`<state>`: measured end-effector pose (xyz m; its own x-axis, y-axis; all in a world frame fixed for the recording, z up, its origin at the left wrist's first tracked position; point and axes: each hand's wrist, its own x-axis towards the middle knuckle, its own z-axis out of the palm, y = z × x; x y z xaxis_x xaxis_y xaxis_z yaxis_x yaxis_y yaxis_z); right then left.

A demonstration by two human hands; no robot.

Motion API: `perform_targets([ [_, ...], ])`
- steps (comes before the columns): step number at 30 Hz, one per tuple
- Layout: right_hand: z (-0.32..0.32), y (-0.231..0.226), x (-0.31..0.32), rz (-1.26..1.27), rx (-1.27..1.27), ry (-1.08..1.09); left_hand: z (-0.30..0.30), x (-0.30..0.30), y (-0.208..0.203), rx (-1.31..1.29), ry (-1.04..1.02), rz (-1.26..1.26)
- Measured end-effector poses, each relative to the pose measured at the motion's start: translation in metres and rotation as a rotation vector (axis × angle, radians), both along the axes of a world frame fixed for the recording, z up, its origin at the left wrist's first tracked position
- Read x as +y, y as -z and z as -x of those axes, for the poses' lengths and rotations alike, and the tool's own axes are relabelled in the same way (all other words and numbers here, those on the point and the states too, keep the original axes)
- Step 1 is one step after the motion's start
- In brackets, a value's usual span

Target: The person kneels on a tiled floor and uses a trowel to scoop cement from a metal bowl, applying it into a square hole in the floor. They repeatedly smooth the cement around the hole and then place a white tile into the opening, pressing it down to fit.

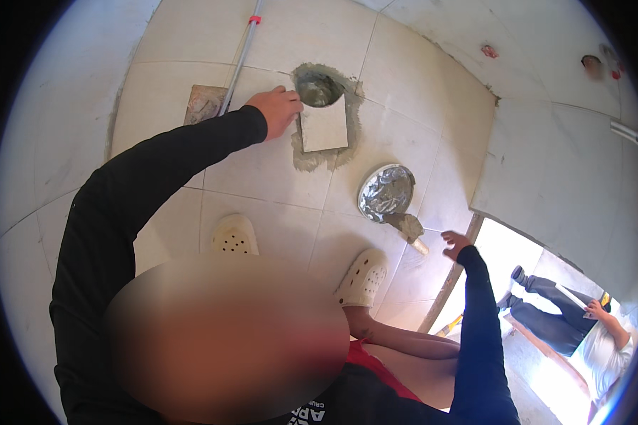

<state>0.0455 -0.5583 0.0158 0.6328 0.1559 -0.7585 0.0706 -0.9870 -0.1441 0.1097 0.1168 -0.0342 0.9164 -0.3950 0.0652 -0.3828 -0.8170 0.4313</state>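
A pale cut tile piece (pixel 325 127) lies flat in grey mortar, its curved upper edge beside a round hole (pixel 320 88) in the floor. My left hand (pixel 276 113) is at the tile's upper left edge, fingers loosely bent and apart, touching or almost touching it. To the lower right stands a round pail (pixel 385 191) smeared with grey paste. Against its rim leans a trowel (pixel 408 228), its blade coated in mortar and its wooden handle pointing at my right hand (pixel 456 245). That hand hovers just off the handle, open, with nothing in it.
A grey pole (pixel 242 60) with a red collar stands near a brownish square piece (pixel 204 103) on the tiled floor. My pale clogs (pixel 234 236) are below. At the right, past a doorway, another person (pixel 563 315) holds a long white piece.
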Motion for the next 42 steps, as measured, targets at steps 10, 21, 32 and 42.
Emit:
perform_targets([
  [10, 0.086, 0.043, 0.065, 0.213, -0.258, 0.086, -0.058, -0.037, 0.013, 0.264, 0.067, -0.287],
  [21, 0.082, 0.044, 0.095, 0.313, -0.287, 0.126, -0.081, -0.035, 0.023, 0.380, 0.060, -0.189],
  [32, 0.082, 0.052, 0.086, 0.289, -0.275, 0.126, -0.091, -0.035, 0.017, 0.447, 0.088, -0.180],
  [42, 0.085, 0.056, 0.085, 0.322, -0.282, 0.112, -0.093, -0.043, 0.017, 0.426, 0.137, -0.352],
])
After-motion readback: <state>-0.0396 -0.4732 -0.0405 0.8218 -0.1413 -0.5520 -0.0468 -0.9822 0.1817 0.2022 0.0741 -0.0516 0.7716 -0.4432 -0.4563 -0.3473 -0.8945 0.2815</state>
